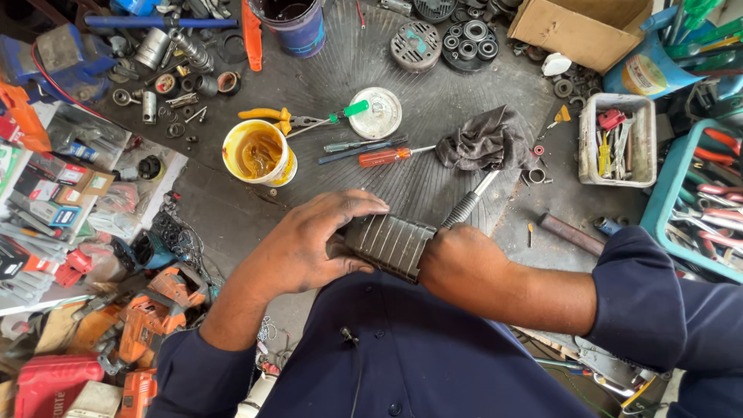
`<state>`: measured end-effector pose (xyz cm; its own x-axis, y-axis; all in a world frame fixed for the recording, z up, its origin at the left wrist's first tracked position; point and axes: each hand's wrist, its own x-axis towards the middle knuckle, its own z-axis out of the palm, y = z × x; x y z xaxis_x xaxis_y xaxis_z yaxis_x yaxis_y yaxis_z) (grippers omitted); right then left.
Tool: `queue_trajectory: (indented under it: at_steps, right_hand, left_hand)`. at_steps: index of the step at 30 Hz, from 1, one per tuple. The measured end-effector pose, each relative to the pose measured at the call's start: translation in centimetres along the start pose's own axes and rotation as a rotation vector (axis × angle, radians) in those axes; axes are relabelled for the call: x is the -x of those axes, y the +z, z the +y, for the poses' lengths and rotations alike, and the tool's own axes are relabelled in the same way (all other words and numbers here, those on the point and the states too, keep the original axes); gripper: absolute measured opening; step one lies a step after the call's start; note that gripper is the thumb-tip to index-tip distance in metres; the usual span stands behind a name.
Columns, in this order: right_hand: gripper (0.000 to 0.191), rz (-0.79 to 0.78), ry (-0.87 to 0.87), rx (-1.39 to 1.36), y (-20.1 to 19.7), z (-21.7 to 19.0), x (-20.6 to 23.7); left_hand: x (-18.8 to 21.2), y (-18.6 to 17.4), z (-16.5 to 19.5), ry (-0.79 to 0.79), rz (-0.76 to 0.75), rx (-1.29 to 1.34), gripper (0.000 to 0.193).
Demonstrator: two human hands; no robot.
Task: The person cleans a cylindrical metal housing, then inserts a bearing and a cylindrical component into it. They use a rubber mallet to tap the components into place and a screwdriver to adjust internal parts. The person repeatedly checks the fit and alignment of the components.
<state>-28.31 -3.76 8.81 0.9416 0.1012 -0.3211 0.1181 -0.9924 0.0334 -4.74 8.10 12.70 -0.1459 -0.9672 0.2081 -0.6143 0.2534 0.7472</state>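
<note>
A dark, ribbed motor armature with a threaded steel shaft sticking out toward the upper right is held close to my chest over a worktable. My left hand wraps around its left end, fingers over the top. My right hand is closed around its right end, where the shaft comes out. Both sleeves are dark blue.
On the table lie an open yellow tub of grease, its white lid, screwdrivers, yellow-handled pliers, a dark rag, a white tray of tools, a cardboard box and bearings. Orange power tools lie at lower left.
</note>
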Motion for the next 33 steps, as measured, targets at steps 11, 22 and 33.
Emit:
queue_trajectory:
  at_steps: [11,22,33]
  right_hand:
    - [0.008,0.222,-0.02,0.117,-3.2,1.0,0.5]
    - [0.016,0.39,-0.138,0.107,-7.2,1.0,0.8]
    - [0.014,-0.201,0.187,-0.141,-4.2,-1.5,1.1]
  left_hand:
    - [2.7,4.2,-3.2,0.024,0.23,0.271,0.066]
    - [5.9,5.8,-4.0,0.084,0.351,0.626,0.059]
    - [2.6,4.3,-0.7,0.019,0.158,0.142,0.07]
